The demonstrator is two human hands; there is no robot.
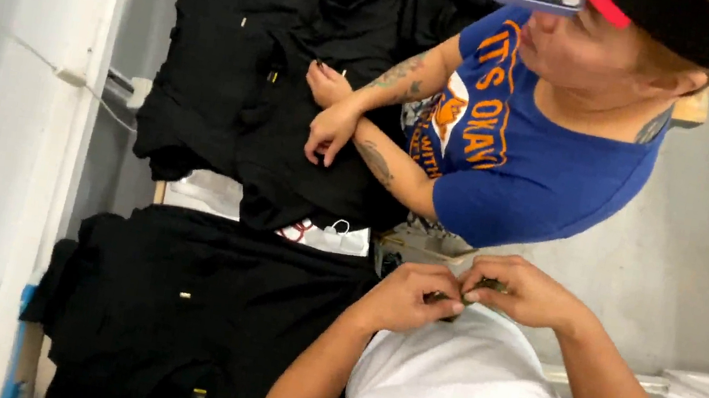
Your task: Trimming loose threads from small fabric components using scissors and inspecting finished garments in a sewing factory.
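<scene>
Fingertips of both hands pinch one small dark object (pixel 454 297), mostly hidden, so its long axis cannot be told. The left hand (pixel 410 296) and right hand (pixel 519 290) meet over the wearer's white shirt (pixel 457 389). Two piles of black garments (pixel 190 315) lie on the table. One co-worker in a blue shirt (pixel 519 148) rests two hands on the farther pile (pixel 243 72).

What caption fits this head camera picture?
Both hands, left and right, pinch a small dark item beside black garments.
</scene>
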